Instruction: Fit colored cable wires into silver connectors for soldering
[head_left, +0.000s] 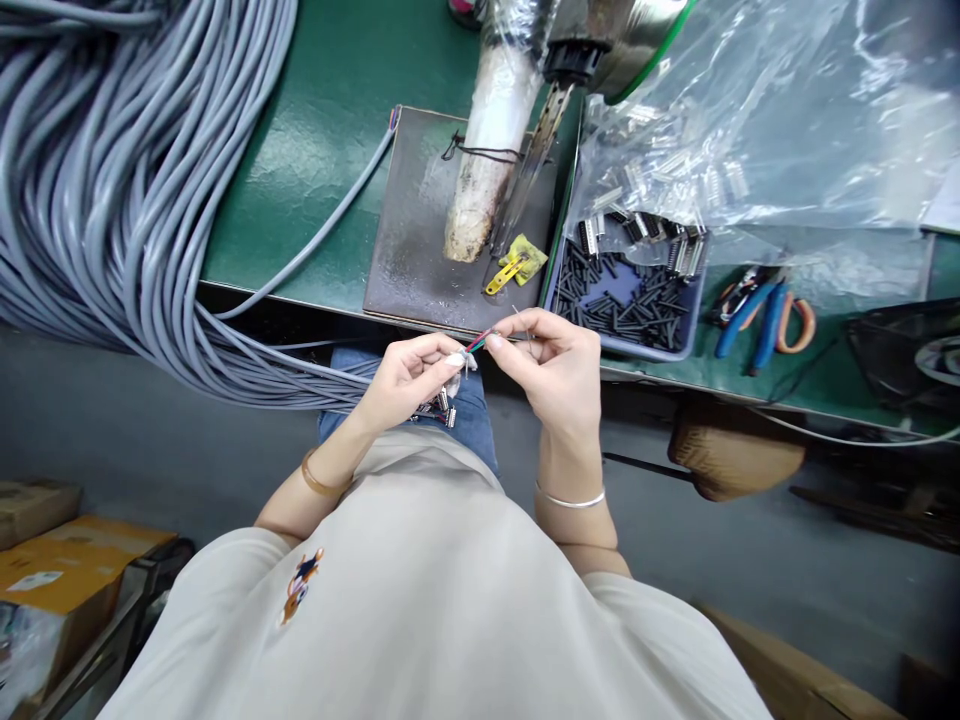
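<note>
My left hand (409, 378) is closed in a pinch on the stripped end of a grey cable, where thin red and green wires (478, 343) stick out. Several small metal connectors (442, 406) show under its fingers. My right hand (551, 362) is closed too, its fingertips pinching those coloured wires from the right, with a thin bare strand (519, 316) rising above them. Both hands meet just in front of the green bench's (315, 150) near edge, above my lap.
A big bundle of grey cable (105, 180) fills the left. On the bench lie a dark metal plate (420, 230) with a soldering iron holder (487, 160), a blue tray of black tube pieces (626, 295), clear plastic bags (750, 120) and blue and orange cutters (757, 315). Cardboard boxes (60, 570) stand lower left.
</note>
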